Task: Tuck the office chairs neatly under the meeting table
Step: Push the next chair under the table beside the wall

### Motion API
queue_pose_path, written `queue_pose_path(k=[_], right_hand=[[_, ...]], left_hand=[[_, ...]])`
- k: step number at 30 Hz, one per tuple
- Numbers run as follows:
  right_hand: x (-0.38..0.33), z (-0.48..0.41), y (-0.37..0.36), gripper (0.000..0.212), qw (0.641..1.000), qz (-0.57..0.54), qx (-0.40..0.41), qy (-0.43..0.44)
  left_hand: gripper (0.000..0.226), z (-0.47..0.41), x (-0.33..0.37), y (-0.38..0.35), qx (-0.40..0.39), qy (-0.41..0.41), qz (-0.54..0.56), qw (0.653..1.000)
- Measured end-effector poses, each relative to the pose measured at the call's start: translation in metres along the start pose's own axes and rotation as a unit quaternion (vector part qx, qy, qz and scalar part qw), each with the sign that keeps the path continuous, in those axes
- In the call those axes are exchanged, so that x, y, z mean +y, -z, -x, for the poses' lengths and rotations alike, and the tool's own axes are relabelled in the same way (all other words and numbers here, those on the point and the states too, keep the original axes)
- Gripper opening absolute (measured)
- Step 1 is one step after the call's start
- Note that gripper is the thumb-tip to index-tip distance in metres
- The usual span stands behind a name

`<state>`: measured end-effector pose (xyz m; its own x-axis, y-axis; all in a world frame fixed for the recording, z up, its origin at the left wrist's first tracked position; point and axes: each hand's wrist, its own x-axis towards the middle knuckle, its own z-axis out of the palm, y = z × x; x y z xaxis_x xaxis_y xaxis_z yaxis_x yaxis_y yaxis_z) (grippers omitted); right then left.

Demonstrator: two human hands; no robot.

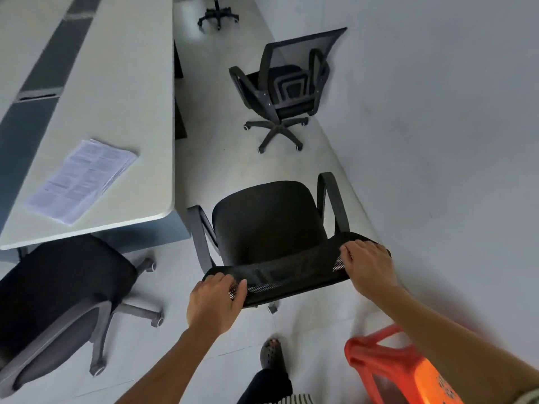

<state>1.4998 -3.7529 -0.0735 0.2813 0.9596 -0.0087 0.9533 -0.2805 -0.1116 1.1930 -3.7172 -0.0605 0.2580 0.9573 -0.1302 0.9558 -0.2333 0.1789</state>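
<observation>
Both of my grips are closed on the one chair (271, 237); my left grip (214, 301) has its fingers curled over the top edge of the mesh backrest (291, 272) near its left corner, and my right grip (369, 266) is hooked over the same edge at the right corner, so the backrest runs crosswise between them. The chair stands on the floor (233, 170) just off the near corner of the bench (131, 83), beside it and not under it; its left armrest (201, 237) is the part closest to that corner, and I cannot see whether they touch.

The coming move turns on this: the bench lies to the left of the chair, with its long edge running away from me, while the seat (262, 205) points straight ahead, along that edge rather than toward it; the chair's front-to-back line is thus about parallel with the bench's long axis. My left grip is the nearer one to the bench; I judge that the seat must swing leftward to face the edge before going in, the right grip leading round and the left acting as pivot. The left armrest may catch the edge; I cannot tell its height against it. A second chair (58, 281) sits at the bench's short end; a third chair (280, 91) stands well apart, by the wall (437, 112).
</observation>
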Motion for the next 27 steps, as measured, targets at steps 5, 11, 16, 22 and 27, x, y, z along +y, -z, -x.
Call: queue_pose_path(k=[5, 11, 16, 22, 27], right_hand=[[-0.016, -0.063, 0.005, 0.043, 0.998, -0.03, 0.021, -0.055], [0.012, -0.142, 0.0, 0.051, 0.998, -0.025, 0.064, -0.002], [0.04, -0.236, -0.001, 0.045, 0.995, -0.031, 0.085, 0.049], [0.069, -0.376, 0.007, 0.043, 0.985, -0.032, 0.089, 0.146], [0.068, -0.469, 0.011, 0.04, 0.975, -0.004, 0.059, 0.213]], left_hand=[[0.044, -0.066, -0.002, 0.011, -0.01, -0.005, 0.011, 1.0], [0.043, -0.118, 0.03, 0.009, 0.013, 0.024, 0.043, 0.999], [0.043, -0.179, 0.066, 0.003, 0.057, 0.047, 0.035, 0.997], [0.043, -0.261, 0.122, -0.001, 0.071, 0.127, 0.069, 0.987], [0.04, -0.31, 0.148, 0.002, 0.07, 0.175, 0.087, 0.978]])
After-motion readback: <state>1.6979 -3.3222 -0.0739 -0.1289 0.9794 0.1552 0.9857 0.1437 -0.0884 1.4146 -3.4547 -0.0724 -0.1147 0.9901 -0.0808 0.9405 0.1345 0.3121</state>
